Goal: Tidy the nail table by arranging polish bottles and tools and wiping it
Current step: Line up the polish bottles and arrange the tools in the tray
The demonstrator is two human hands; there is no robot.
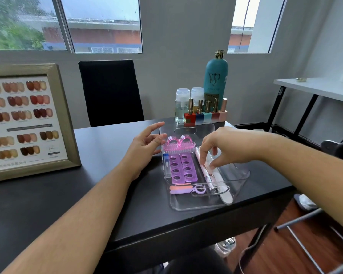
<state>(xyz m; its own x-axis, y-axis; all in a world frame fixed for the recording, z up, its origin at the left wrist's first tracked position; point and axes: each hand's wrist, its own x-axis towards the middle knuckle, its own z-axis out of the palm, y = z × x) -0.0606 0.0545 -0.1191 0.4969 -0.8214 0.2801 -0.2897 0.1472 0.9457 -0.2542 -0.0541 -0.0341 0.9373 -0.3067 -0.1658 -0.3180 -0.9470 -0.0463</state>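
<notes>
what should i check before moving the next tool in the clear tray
1. Right hand on the pale pink stick: fingertips reach it; firm pinch cannot tell.
2. Left hand free: ok, open beside the clear tray.
3. Whole clear tray on the table: ok.
4. Toe separators flat, side by side: ok.
5. Polish bottles upright in a row: ok.
</notes>
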